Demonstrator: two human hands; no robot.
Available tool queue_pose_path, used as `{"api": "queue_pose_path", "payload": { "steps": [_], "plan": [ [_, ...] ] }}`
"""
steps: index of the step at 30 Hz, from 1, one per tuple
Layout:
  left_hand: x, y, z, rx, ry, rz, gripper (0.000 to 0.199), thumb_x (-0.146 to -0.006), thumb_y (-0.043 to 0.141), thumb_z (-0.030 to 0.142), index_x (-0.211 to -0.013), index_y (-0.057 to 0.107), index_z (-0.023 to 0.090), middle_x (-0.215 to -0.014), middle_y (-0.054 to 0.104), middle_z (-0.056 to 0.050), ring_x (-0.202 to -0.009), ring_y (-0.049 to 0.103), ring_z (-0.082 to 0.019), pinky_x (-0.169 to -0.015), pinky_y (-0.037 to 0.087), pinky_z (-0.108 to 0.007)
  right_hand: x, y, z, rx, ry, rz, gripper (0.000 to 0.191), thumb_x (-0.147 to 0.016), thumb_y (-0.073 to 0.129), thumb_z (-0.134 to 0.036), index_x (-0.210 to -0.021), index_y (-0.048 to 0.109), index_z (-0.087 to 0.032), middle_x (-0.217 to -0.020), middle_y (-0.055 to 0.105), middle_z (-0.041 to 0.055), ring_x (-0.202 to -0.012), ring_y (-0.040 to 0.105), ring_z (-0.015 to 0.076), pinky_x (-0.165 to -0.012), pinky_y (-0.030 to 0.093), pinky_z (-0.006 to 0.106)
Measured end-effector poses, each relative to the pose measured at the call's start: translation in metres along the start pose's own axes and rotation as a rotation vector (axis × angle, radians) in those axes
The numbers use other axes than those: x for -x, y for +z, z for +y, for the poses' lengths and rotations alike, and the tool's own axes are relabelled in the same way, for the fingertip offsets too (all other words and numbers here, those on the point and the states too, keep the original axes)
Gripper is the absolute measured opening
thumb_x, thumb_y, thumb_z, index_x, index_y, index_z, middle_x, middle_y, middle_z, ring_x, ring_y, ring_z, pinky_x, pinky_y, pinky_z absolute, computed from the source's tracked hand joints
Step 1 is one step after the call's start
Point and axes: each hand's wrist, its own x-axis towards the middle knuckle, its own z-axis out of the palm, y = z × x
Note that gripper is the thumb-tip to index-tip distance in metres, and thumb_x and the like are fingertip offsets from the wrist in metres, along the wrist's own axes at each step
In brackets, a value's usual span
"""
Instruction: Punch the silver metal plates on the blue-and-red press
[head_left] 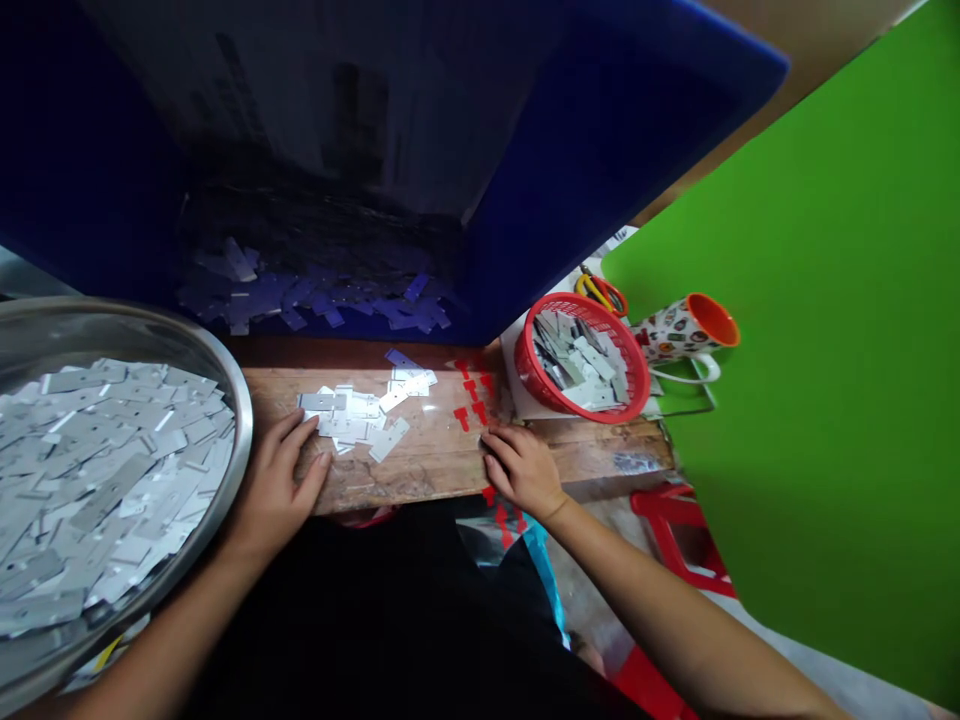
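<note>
Work apparently midway: flat silver metal strips piled on brown wooden desk, left hand open at pile's edge. Right hand, fingers curled, near red T-shaped pieces; cannot tell if gripping. Round steel bowl, red plastic basket hold similar strips; finished share unclear.

Two hands at the table's front edge; one basin left; one bin behind; near the right end, one basket, one mug, at least five tabs; countless plates.
</note>
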Motion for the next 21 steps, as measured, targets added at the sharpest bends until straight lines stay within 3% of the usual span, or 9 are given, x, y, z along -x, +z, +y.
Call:
{"api": "queue_pose_path", "payload": {
  "steps": [21],
  "plan": [
    [-0.0036, 0.0044, 0.0077, -0.16, -0.037, -0.093, 0.045, -0.085, 0.05, 0.031, -0.128, 0.047, 0.019, -0.145, 0.035, -0.014, -0.135, 0.028, -0.034, -0.109, 0.026, -0.053, -0.0064, -0.0038, -0.0036, 0.051, 0.016, -0.128, 0.029, -0.087, 0.048, -0.029, -0.11, 0.061, -0.016, -0.107, 0.059, 0.012, -0.099, 0.052, 0.0252, -0.091, 0.04, 0.043]
  ]
}}
